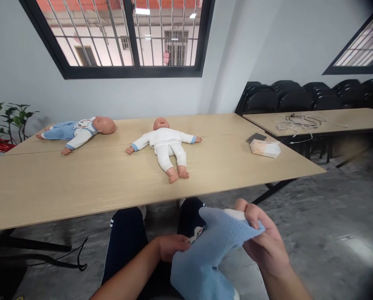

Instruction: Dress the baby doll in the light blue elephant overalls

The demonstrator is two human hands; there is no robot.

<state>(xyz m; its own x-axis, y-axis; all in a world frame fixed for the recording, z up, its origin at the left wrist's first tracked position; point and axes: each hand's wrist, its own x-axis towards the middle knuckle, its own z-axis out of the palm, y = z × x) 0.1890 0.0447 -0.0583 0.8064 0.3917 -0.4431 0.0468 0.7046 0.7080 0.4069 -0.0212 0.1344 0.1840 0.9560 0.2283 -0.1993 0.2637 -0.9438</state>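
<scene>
Both my hands hold a small light-blue fleece garment over my lap, below the table's front edge. My left hand pinches its lower left part, fingers closed on the cloth. My right hand grips the upper right edge, fingers curled round it. On the wooden table in front lies a baby doll in white clothes, face up, arms spread, feet toward me. A second doll in blue and white lies on its side further left.
A tissue pack and a dark phone rest near the table's right end. A second table at right carries white cables, with stacked black chairs behind. A plant stands far left. A black strap lies on the floor.
</scene>
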